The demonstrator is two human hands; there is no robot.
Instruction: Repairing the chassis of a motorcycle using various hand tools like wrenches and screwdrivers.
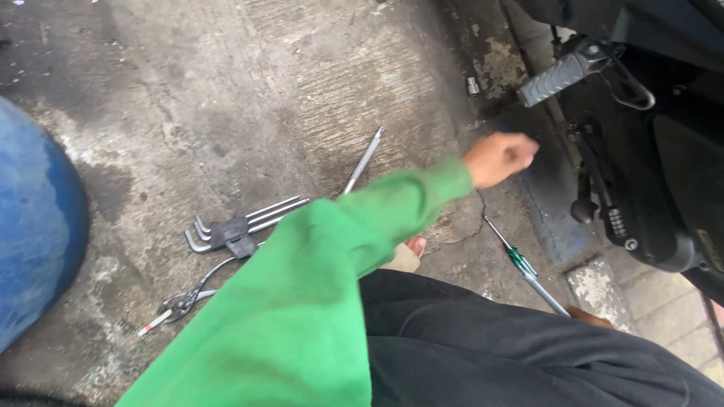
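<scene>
A person in a green sleeve (317,301) and dark trousers crouches on a stained concrete floor (226,83) beside the lower bodywork of a dark motorcycle (664,188). The left hand (499,158), blurred, is stretched out towards the machine with its fingers curled in, and whether that grip closes on anything cannot be told; it hangs just below the ribbed footpeg (553,79) and close to the parts under it. The right hand (588,316) shows only as a sliver above the trouser leg, at the handle end of a screwdriver (524,265) with a green collar whose shaft lies on the floor pointing up and to the left; its grip cannot be made out. Scattered on the concrete behind the sleeve are a set of hex keys (234,226) in a dark holder, a pair of pliers (181,301) near them, and a long steel rod (363,160). A small socket (473,85) lies by the kerb, and a blue rounded object (34,226) fills the left edge.
</scene>
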